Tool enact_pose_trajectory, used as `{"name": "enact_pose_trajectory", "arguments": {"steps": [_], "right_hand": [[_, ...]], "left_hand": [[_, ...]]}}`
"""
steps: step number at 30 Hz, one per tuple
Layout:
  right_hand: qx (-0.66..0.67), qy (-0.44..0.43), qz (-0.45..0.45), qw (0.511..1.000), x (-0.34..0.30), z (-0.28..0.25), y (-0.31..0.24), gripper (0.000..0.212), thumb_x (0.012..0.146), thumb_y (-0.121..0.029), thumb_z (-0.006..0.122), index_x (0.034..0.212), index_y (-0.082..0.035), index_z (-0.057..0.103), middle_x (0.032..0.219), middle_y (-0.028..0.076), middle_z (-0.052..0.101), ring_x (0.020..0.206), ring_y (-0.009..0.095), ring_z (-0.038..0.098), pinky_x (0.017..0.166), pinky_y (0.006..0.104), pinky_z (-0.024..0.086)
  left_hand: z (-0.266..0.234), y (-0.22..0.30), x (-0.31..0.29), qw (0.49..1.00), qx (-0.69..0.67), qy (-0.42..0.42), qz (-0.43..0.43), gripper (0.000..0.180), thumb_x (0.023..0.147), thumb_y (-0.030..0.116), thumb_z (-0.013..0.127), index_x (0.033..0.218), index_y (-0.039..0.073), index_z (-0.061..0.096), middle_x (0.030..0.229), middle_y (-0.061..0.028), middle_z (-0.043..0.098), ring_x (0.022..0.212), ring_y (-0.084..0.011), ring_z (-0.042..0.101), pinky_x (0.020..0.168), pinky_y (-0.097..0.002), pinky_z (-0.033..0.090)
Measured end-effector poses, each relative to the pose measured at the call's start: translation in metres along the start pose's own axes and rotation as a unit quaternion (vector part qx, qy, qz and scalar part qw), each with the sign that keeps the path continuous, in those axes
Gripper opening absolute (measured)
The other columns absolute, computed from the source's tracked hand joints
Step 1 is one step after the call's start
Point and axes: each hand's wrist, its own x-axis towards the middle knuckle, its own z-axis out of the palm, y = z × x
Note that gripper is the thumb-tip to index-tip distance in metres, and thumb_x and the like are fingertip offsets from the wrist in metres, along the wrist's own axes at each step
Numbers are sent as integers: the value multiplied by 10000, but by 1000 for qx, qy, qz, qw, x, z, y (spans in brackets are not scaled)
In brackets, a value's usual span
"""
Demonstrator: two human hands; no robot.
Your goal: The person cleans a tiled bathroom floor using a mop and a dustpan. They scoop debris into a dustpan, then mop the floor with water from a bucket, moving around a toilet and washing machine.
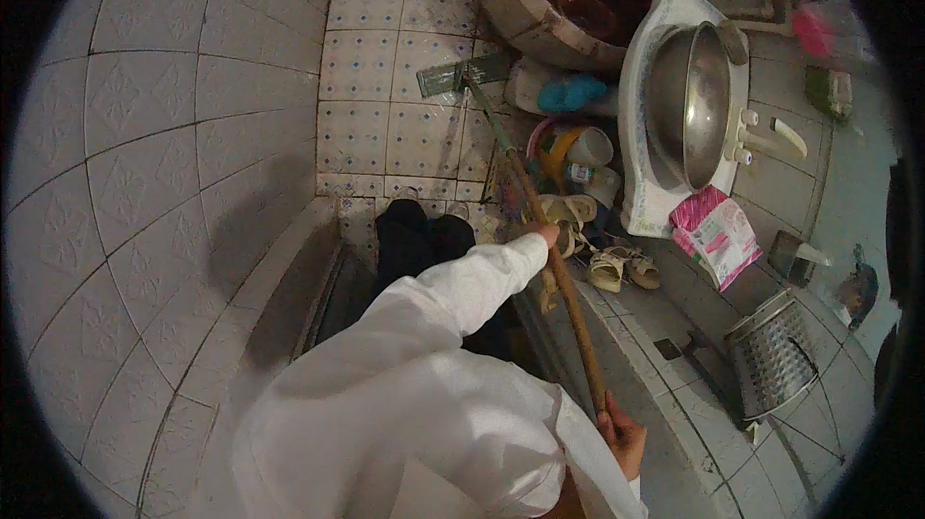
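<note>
A long-handled floor tool with a brown wooden handle (568, 317) runs from low right up to the far tiles. Its flat green head (458, 74) rests on the patterned floor, with thin pale strands below it; I cannot tell whether it is a mop or a broom. My left hand (547, 233) closes round the handle about midway, its white sleeve stretched across the view. Near the handle's close end, my right hand (624, 437) is wrapped round it, lower in view. Sandals (607, 270) lie just right of the handle, by my left hand.
A white sink (641, 153) holding a metal basin (708, 105) stands at right, a pink-and-white bag (718, 235) against it. Farther back is a large round tub (520, 13). Buckets (590, 146) and a blue cloth-like item (570, 92) crowd the floor. A tiled wall (145, 133) borders the left.
</note>
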Motion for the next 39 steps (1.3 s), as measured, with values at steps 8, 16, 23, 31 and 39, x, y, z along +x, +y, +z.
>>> {"name": "enact_pose_trajectory", "arguments": {"steps": [8,16,23,31,39], "right_hand": [[96,9,-85,992,112,90,-40,295,872,-136,503,1113,29,548,627,53,551,553,79,471,502,242,398],[93,71,-114,987,22,82,38,286,864,-133,526,1099,27,558,657,47,525,609,105,478,570,250,415],[-17,-13,1,1000,34,76,13,244,861,-110,521,1004,80,575,744,126,604,710,119,535,667,279,441],[142,11,-14,990,70,108,0,314,860,-158,530,1088,57,551,804,100,635,629,109,538,575,256,442],[341,155,66,925,-127,-29,10,208,869,-139,531,1008,-2,604,908,171,622,820,227,586,701,316,465]], "left_hand": [[-124,133,48,987,-113,38,109,316,843,299,484,868,-1,582,794,-101,575,672,-205,520,629,-362,435],[-40,14,13,997,-30,25,65,297,843,282,489,878,0,574,791,-107,574,664,-207,525,617,-364,435],[-66,31,22,997,-47,12,67,280,844,266,493,887,0,568,787,-112,573,657,-209,529,607,-366,435],[-118,105,4,980,-145,-12,135,261,845,249,498,897,1,561,784,-118,571,649,-211,534,596,-369,435],[-9,-73,-140,977,-179,-108,34,365,847,341,483,961,0,548,847,-110,570,708,-232,538,638,-377,431]]}}
